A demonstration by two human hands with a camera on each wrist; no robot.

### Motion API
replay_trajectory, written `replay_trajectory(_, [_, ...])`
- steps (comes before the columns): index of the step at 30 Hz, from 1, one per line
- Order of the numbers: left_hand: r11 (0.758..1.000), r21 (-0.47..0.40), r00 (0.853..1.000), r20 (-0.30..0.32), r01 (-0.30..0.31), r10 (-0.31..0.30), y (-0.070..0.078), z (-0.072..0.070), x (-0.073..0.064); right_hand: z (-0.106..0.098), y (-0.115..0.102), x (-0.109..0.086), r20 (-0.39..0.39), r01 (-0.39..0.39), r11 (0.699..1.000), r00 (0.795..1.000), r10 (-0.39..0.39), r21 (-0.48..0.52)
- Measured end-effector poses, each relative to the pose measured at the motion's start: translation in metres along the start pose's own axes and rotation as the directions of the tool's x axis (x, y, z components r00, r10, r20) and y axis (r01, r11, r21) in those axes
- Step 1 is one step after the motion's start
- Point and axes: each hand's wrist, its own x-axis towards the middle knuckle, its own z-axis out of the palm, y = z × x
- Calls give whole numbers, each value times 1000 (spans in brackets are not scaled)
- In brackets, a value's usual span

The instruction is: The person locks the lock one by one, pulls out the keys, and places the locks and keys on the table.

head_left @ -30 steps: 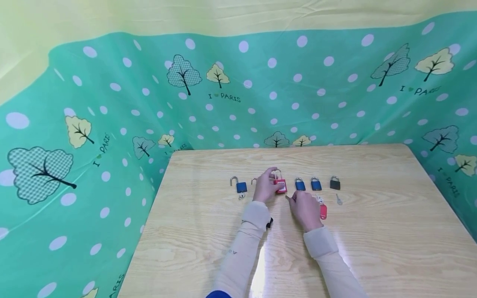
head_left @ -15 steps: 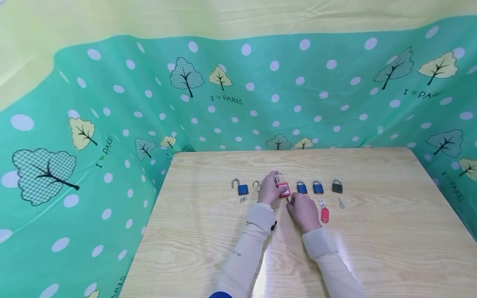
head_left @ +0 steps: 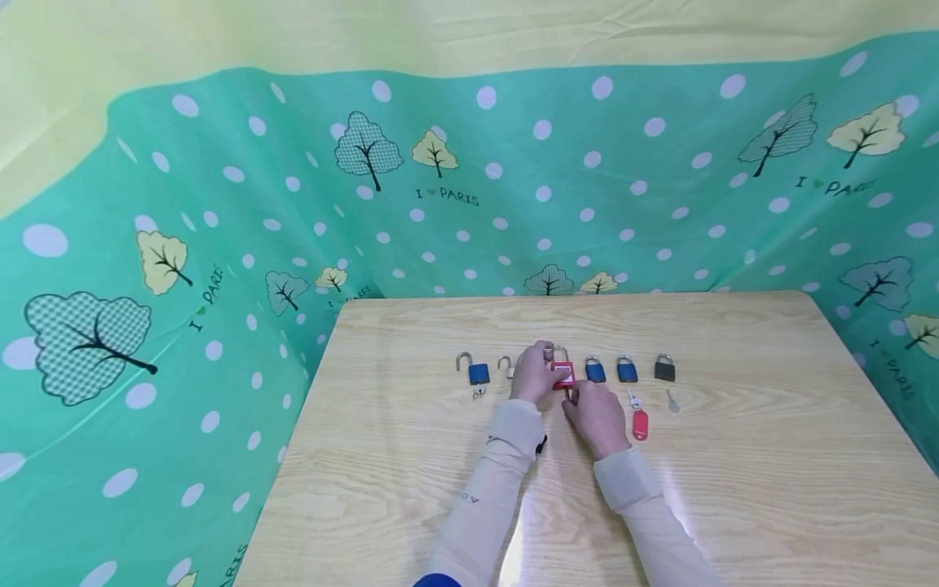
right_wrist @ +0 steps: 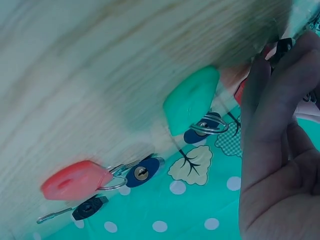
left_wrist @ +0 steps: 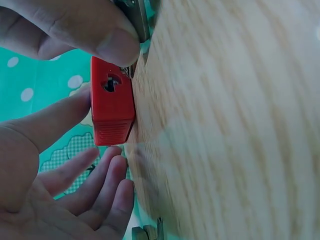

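A red padlock [head_left: 563,377] with a pale label lies on the table, its shackle pointing away. My left hand [head_left: 534,375] holds it, with the thumb on the body. In the left wrist view, the keyhole of the red padlock [left_wrist: 111,100] faces the camera, and a bit of metal shows under the right fingertips. My right hand [head_left: 597,412] pinches a small key with a dark head [right_wrist: 283,47] just below the padlock's keyhole end. Most of the key is hidden by the fingers.
Left are an open blue padlock [head_left: 478,373] with keys and another open shackle [head_left: 504,364]. Right stand two closed blue padlocks [head_left: 595,372] and a black padlock [head_left: 664,371]. A red key tag [head_left: 641,425], a loose key [head_left: 672,401] and a green tag [right_wrist: 192,102] lie nearer.
My left hand and the red padlock have shifted slightly right, and the padlock has been straightened. The key in my right hand has turned from pointing left to pointing up toward the padlock.
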Motion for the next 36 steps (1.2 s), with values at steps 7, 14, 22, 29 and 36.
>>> replay_trajectory(7, [999, 47, 1000, 0, -11, 11, -1, -1, -2, 5, 0, 1, -11, 8, 999, 1000, -9, -53])
replay_trajectory(14, [999, 51, 1000, -8, -10, 10, 1, 0, -2, 3, -2, -1, -17, -4, 997, 1000, 3, -77])
replay_trajectory(22, [999, 46, 1000, -13, 13, -13, 3, 2, 0, 3, -1, 0, -11, -14, 997, 1000, 13, -75])
replay_trajectory(29, [997, 73, 1000, -18, 10, -9, 2, 4, -1, 6, 0, 0, -25, 1, 998, 1000, -3, -64])
replay_trajectory(36, [996, 92, 1000, -21, -8, 10, 2, 3, -2, 4, -1, 0, -27, 5, 998, 1000, -7, -59])
